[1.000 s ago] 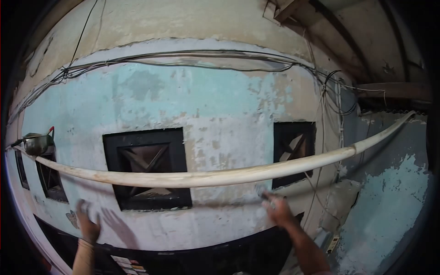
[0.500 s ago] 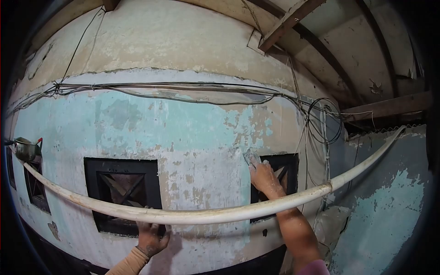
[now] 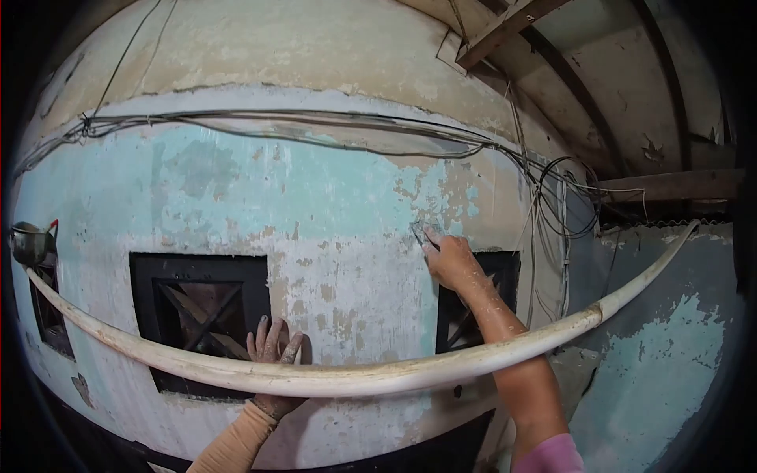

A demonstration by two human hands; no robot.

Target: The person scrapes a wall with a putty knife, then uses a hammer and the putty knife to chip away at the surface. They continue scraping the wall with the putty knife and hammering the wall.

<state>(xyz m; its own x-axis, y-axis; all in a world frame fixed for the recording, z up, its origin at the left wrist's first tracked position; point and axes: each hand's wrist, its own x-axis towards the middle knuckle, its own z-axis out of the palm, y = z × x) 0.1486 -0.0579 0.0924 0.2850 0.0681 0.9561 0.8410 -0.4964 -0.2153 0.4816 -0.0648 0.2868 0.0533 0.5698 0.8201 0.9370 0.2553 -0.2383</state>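
My right hand [image 3: 449, 256] is closed around a small flat scraper [image 3: 419, 233], whose blade is against the peeling turquoise paint of the wall [image 3: 315, 189]. That arm reaches up behind the long pale pole [image 3: 347, 380]. Behind the same pole, my left hand [image 3: 274, 347] has its fingers spread against the wall beside the dark window frame [image 3: 201, 264]. Its fingertips show above the pole and its dusty wrist below, with the palm partly hidden. A second dark window frame [image 3: 509, 276] is partly covered by my right forearm.
A bundle of cables [image 3: 268, 117] runs across the wall to a black coil [image 3: 564, 189]. At the far left a metal pot [image 3: 31, 244] is by the pole's end. Wooden beams [image 3: 512, 27] cross overhead, and a grey-turquoise wall [image 3: 670, 378] stands at the right.
My right hand has moved up the wall with the scraper. My left hand has risen from below the pole, its spread fingers now showing above it. The view has shifted slightly.
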